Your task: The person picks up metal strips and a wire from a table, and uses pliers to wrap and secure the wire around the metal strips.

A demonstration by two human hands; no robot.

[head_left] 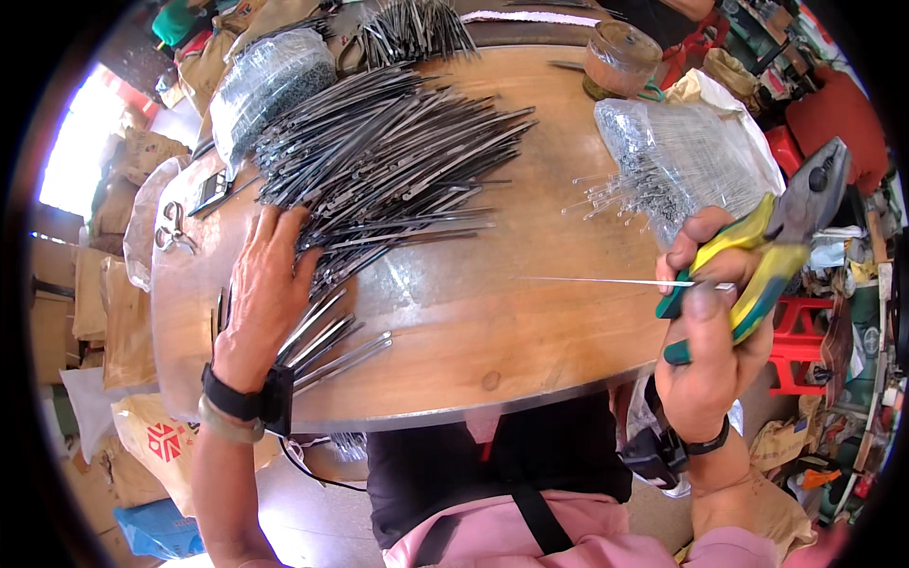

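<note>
My left hand (pixel 258 289) lies at the near left side of a big heap of thin dark metal strips (pixel 398 161), its fingers stretched out and touching them. A smaller bunch of strips (pixel 327 346) lies by its wrist. In my right hand (pixel 708 364), held up past the table's right side, is a pair of pliers (pixel 810 194) with yellow and green handles, jaws pointing up and away. Pinched by the thumb of that hand is a thin straight metal wire (pixel 597 280), its free end pointing left over the table.
Plastic bags, one of dark metal pieces (pixel 275 80) and one of thin wire pins (pixel 672 161), lie at far left and right. Scissors (pixel 173 229) lie on the left of the wooden table (pixel 530 350). A round tin (pixel 620 62) stands at the back; a red stool (pixel 800 346) is at right.
</note>
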